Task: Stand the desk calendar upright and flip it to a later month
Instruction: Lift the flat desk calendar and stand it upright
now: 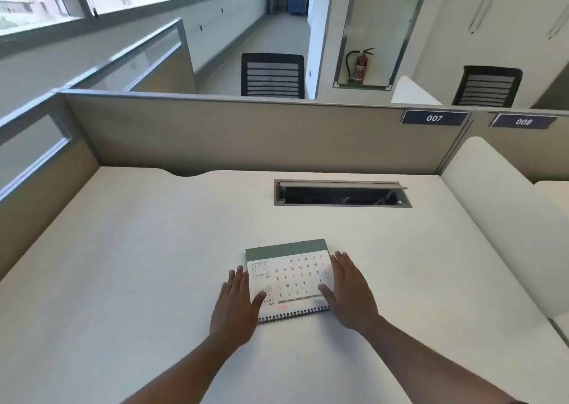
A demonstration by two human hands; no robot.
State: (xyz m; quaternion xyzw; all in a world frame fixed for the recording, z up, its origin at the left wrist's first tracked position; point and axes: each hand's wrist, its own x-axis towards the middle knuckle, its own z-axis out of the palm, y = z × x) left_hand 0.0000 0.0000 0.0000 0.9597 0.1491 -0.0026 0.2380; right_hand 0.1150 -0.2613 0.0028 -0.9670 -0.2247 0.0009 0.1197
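The desk calendar (291, 276) lies flat on the white desk (138, 265), its printed page upside down to me, the spiral binding at the near edge and a green strip at the far edge. My left hand (237, 303) rests flat at the calendar's left edge, thumb on the page. My right hand (349, 289) lies flat over its right edge, fingers spread and thumb on the page. Neither hand grips it.
An open cable hatch (341, 193) is set in the desk behind the calendar. A beige partition (246, 132) closes the far side, with a low panel on the left and a white divider (498, 206) on the right.
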